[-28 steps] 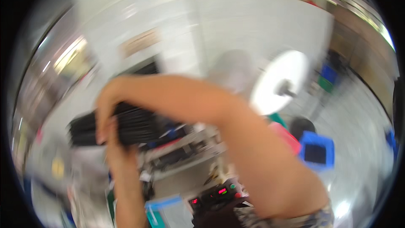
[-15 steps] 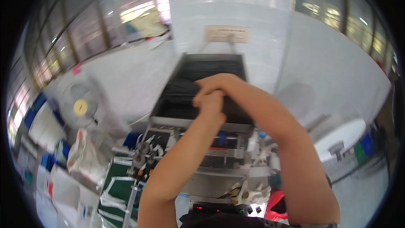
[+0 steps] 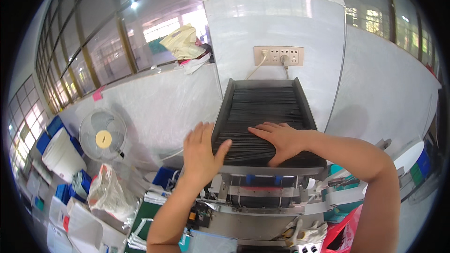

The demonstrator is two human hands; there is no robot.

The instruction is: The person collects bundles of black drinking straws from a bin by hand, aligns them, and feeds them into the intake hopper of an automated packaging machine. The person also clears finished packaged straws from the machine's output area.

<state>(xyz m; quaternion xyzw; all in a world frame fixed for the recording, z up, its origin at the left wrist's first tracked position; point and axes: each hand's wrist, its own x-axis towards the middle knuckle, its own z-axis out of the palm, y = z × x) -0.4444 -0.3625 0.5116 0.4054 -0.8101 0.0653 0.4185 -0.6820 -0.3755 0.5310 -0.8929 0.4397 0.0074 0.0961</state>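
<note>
A deep grey metal tray slopes up toward the wall, filled with thin, flat black strips lying crosswise. My right hand rests on the strips near the tray's front, thumb and fingers spread. At the tray's left wall is my left hand, held up with its fingers extended and its thumb pointing toward the strips. Whether it touches the wall I cannot tell. Nothing shows in either hand. Below the tray's front edge sits a metal machine frame with rollers and bars, partly covered by the forearms.
A wall socket strip with two plugs is behind the tray. To the left stand a fan, a plastic bag and a white bucket. Pale gloves and a red bag lie at the lower right.
My hands were close together over the tray, one arm across. They have parted, the left to the tray's left side, the right onto the strips. The whole view has also shifted.
</note>
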